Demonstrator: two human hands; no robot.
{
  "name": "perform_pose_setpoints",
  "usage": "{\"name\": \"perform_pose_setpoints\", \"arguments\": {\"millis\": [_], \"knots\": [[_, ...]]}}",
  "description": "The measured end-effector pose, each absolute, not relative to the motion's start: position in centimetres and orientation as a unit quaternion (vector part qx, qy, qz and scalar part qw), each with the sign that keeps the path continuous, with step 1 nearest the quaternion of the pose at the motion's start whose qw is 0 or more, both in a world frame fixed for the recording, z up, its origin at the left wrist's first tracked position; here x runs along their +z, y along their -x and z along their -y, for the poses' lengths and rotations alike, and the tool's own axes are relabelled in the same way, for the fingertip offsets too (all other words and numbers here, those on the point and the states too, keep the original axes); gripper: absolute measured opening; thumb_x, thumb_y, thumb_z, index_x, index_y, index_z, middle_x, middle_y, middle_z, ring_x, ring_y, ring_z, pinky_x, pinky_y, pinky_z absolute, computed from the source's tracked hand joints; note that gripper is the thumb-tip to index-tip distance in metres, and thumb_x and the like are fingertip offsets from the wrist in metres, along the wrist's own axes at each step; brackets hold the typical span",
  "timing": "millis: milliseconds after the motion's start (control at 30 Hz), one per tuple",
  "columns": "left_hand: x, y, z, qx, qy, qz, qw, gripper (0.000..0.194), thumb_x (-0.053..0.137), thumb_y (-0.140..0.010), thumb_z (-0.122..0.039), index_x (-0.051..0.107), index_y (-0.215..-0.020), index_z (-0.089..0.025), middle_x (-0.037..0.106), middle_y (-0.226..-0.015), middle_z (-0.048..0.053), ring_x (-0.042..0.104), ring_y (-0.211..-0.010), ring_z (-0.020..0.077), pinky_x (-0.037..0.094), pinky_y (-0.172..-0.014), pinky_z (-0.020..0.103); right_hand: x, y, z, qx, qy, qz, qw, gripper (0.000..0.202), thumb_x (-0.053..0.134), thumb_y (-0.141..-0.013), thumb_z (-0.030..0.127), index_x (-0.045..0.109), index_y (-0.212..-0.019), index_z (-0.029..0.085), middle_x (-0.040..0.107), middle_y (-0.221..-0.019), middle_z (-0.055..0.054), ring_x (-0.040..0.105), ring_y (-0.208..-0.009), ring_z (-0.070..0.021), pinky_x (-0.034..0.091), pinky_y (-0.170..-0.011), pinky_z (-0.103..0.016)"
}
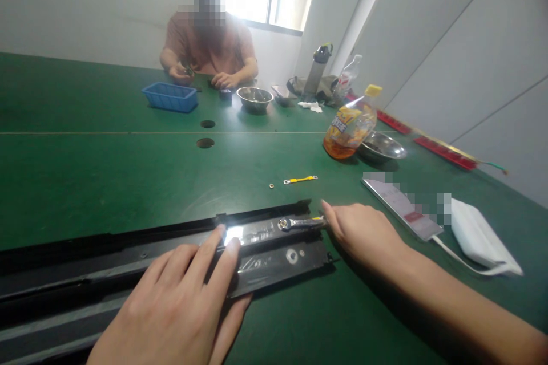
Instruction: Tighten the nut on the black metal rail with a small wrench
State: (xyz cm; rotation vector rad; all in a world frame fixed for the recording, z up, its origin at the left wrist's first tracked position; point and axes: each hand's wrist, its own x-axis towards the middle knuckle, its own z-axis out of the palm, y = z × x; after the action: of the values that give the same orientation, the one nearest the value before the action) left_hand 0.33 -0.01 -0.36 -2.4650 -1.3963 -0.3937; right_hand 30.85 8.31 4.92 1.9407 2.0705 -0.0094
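A long black metal rail (265,268) lies across the green table from the left. My left hand (184,291) rests over it, fingers on its top face and thumb by the near edge, gripping it. At the rail's right end, my right hand (355,228) is closed round the end of a silver wrench (303,222), whose ring head sits on a nut or bolt on the rail. A bit of yellow shows beside the wrench. Beyond the rail lie a yellow cable with ring ends (301,180) and a small brass-coloured ring (271,186).
At right lie a phone (402,205) and a white power bank (483,234) joined by a cable. Farther back stand a drink bottle (349,125), metal bowls (254,98) and a blue basket (170,97). A person (209,48) sits across the table (107,177).
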Motion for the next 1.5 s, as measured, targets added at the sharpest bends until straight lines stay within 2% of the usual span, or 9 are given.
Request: {"name": "perform_pose_setpoints", "arguments": {"millis": [300, 700, 900, 1100, 1500], "knots": [[0.0, -0.4, 0.0, -0.141, 0.852, 0.481, 0.150, 0.058, 0.062, -0.090, -0.048, 0.059, -0.142, -0.022, 0.063, -0.149, 0.013, 0.062, -0.110, 0.0332, 0.046, -0.094, 0.052, 4.3, -29.7, -12.0, 0.034, -0.682, -0.721, 0.122, 0.067, 0.025, -0.114, 0.041, 0.082, -0.091, 0.015, 0.083, -0.094, -0.020, 0.081, -0.087, -0.0364, 0.058, -0.076, -0.042], [0.2, -0.4, -0.1, -0.143, 0.853, 0.480, 0.149, 0.058, 0.062, -0.090, -0.048, 0.060, -0.142, -0.021, 0.064, -0.147, 0.014, 0.063, -0.109, 0.0340, 0.047, -0.093, 0.052, 5.3, -30.4, -7.6, 0.003, -0.685, -0.710, 0.160, 0.069, 0.025, -0.113, 0.042, 0.081, -0.082, 0.018, 0.083, -0.087, -0.018, 0.081, -0.082, -0.0383, 0.058, -0.071, -0.043], [0.5, -0.6, 0.0, -0.143, 0.854, 0.477, 0.152, 0.058, 0.062, -0.091, -0.048, 0.061, -0.141, -0.020, 0.065, -0.146, 0.015, 0.064, -0.108, 0.0334, 0.049, -0.091, 0.051, 4.7, -30.0, -10.1, 0.032, -0.683, -0.715, 0.147, 0.068, 0.024, -0.114, 0.041, 0.082, -0.087, 0.016, 0.083, -0.093, -0.019, 0.081, -0.087, -0.0369, 0.059, -0.077, -0.044], [0.5, -0.5, -0.1, -0.144, 0.852, 0.480, 0.153, 0.057, 0.061, -0.091, -0.048, 0.061, -0.142, -0.021, 0.065, -0.146, 0.014, 0.064, -0.108, 0.0327, 0.049, -0.091, 0.051, 4.4, -29.4, -12.1, 0.033, -0.680, -0.722, 0.125, 0.066, 0.025, -0.113, 0.042, 0.083, -0.094, 0.015, 0.083, -0.097, -0.020, 0.081, -0.090, -0.0363, 0.059, -0.076, -0.042], [0.4, -0.5, -0.1, -0.147, 0.854, 0.478, 0.142, 0.059, 0.062, -0.091, -0.047, 0.059, -0.143, -0.019, 0.063, -0.147, 0.016, 0.063, -0.111, 0.0343, 0.048, -0.093, 0.053, 5.2, -30.2, -7.6, 0.008, -0.683, -0.712, 0.161, 0.070, 0.024, -0.114, 0.042, 0.082, -0.082, 0.017, 0.083, -0.088, -0.019, 0.081, -0.085, -0.0407, 0.060, -0.073, -0.047]]}}
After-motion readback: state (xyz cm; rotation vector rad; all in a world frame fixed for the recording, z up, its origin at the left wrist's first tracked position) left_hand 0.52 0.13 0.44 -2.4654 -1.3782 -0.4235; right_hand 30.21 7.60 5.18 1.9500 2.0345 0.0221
